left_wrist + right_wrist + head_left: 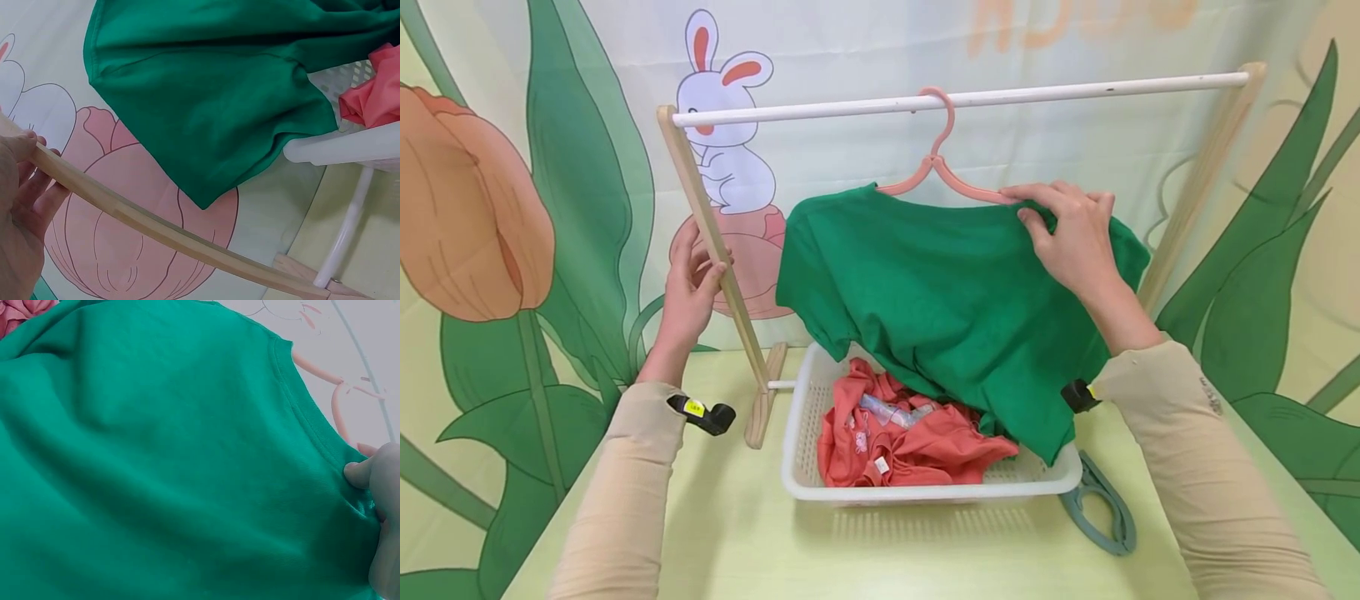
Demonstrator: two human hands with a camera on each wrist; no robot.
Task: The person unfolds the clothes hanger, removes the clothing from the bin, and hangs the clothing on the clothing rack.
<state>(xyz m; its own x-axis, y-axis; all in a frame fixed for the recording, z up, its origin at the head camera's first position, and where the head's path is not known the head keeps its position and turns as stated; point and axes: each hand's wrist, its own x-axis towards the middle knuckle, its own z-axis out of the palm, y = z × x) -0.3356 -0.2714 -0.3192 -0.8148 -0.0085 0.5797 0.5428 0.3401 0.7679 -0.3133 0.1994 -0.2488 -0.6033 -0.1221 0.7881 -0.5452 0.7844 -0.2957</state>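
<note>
A green T-shirt (925, 267) hangs on a pink hanger (977, 192), whose hook sits over the white rod (820, 108) of a small clothes rack. My right hand (1071, 229) pinches the shirt at its right shoulder, close by the neckline, with the thumb in front. In the right wrist view the thumb (357, 476) presses the collar edge beside the hanger. Over on the left, my left hand (688, 279) grips the rack's wooden post (730, 287), thumb on one side and fingers on the other. The shirt's lower part drapes down into the basket.
Under the shirt stands a white plastic basket (925, 493) with coral-red clothing (917, 446) in it. A grey-green folding hanger (1105, 508) lies on the table (737, 533) by the basket's right corner. Behind the rack hangs a printed backdrop (850, 50).
</note>
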